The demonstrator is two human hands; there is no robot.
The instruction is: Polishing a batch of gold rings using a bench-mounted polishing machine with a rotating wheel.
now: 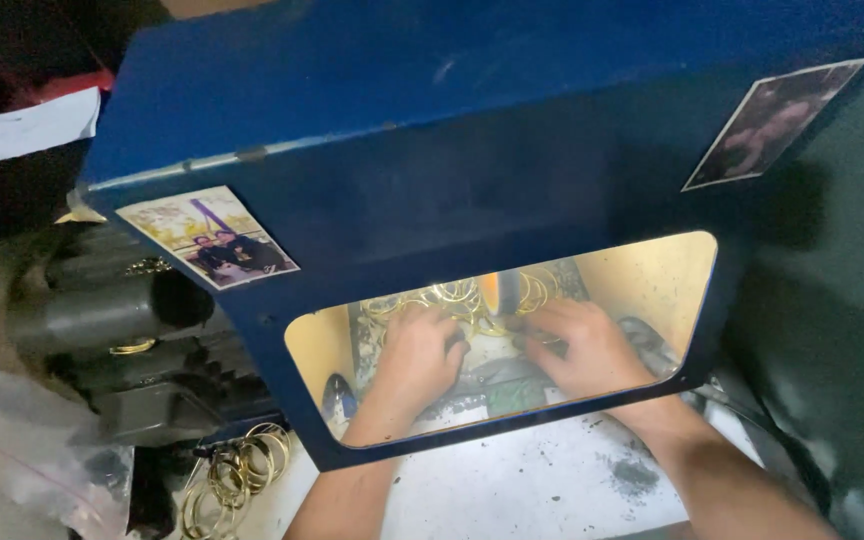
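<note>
A dusty white counter [542, 490] is being lit from inside a blue hood [432, 150] with a cut-out window. Both hands are being held inside it, near each other: the left hand [420, 358] and right hand [582, 345] are being pressed among gold rings [462, 297] beside an upright spindle [508, 290]; the grip cannot be told. More rings [237, 475] are lying outside, left, beneath a dark motor [102, 310].

Both hands, left hand [420, 358] beside right hand [584, 350], lie inside the hood [432, 130], rings [460, 296] just behind them.
</note>
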